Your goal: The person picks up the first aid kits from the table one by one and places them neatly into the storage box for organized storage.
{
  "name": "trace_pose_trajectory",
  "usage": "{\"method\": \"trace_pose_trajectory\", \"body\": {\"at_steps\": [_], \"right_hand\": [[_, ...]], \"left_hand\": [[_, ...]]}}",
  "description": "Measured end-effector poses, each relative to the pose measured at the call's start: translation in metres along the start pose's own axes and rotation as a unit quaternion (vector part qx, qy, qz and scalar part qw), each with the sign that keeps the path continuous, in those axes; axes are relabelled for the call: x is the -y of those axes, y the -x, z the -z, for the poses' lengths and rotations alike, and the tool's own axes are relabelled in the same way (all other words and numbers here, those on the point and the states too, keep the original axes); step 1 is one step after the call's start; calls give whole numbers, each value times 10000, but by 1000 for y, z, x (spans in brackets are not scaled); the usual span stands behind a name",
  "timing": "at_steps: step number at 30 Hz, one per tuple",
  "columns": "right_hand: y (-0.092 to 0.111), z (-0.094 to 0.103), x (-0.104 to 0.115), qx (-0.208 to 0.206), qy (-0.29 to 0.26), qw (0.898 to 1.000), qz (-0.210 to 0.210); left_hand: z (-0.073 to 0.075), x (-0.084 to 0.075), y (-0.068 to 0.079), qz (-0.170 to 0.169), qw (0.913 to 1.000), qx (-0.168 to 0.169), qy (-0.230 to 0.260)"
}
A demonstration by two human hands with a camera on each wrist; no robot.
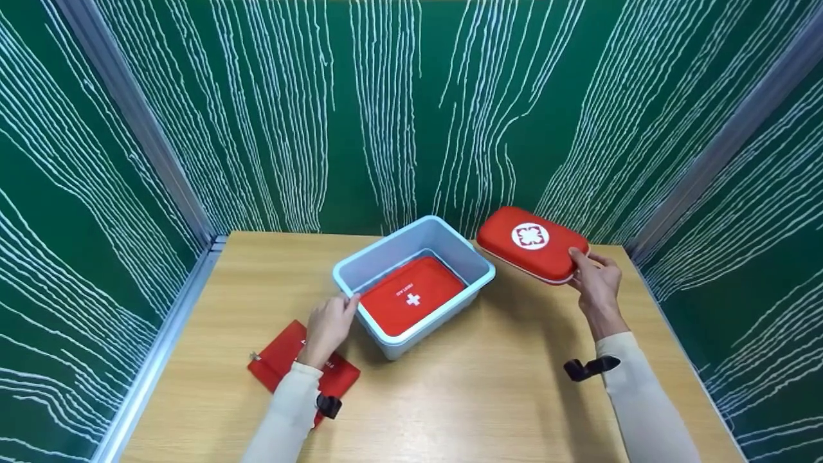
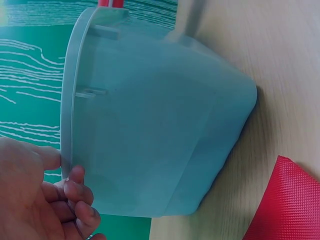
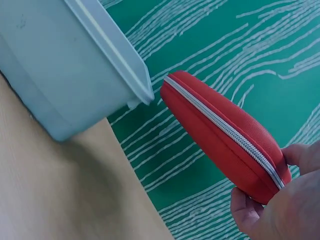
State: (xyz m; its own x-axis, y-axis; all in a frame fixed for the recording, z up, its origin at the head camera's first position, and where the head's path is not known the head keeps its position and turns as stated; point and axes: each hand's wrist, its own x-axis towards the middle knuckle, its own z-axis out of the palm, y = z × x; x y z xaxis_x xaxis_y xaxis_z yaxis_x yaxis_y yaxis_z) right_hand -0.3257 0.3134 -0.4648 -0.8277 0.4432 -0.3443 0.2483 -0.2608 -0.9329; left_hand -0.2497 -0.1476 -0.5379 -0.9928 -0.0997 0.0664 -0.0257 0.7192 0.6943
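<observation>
A light blue plastic bin (image 1: 472, 286) stands on the table with a flat red first aid pouch (image 1: 398, 292), marked with a white cross, lying inside it. My left hand (image 1: 329, 325) pinches the bin's rim at its left corner; in the left wrist view, thumb and curled fingers of the left hand (image 2: 47, 200) meet at the rim. My right hand (image 1: 599, 283) grips the right end of a red zippered hard case (image 1: 514, 241) with a round white emblem. The case hangs above the table, right of the bin. Its white zipper (image 3: 225, 127) looks closed in the right wrist view.
More red pouch material (image 1: 276, 357) lies on the table left of the bin, partly under my left forearm. The wooden table (image 1: 450, 405) ends at green walls (image 1: 411, 128) with white wavy lines. A black wrist strap (image 1: 591, 368) sits on the right sleeve.
</observation>
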Motion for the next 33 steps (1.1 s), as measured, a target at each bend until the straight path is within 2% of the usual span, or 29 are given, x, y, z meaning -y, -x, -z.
{"method": "trace_pose_trajectory", "body": {"at_steps": [11,17,22,29,33], "right_hand": [[6,-31,-1,645,249,9970,357],[4,-47,-11,831,253,9944,604],[5,-56,-15,1022,621,9906,671],[8,-67,-17,1257,1374,9782,922],[9,-74,-18,1322,1588,9733,1004]], "left_hand": [[1,0,0,15,10000,29,13],[-1,1,-3,-400,9983,-310,-282],[-2,1,-4,-320,9988,-263,-260],[-1,3,-3,-282,9991,-207,-237],[-1,2,-3,-234,9994,-170,-185]]}}
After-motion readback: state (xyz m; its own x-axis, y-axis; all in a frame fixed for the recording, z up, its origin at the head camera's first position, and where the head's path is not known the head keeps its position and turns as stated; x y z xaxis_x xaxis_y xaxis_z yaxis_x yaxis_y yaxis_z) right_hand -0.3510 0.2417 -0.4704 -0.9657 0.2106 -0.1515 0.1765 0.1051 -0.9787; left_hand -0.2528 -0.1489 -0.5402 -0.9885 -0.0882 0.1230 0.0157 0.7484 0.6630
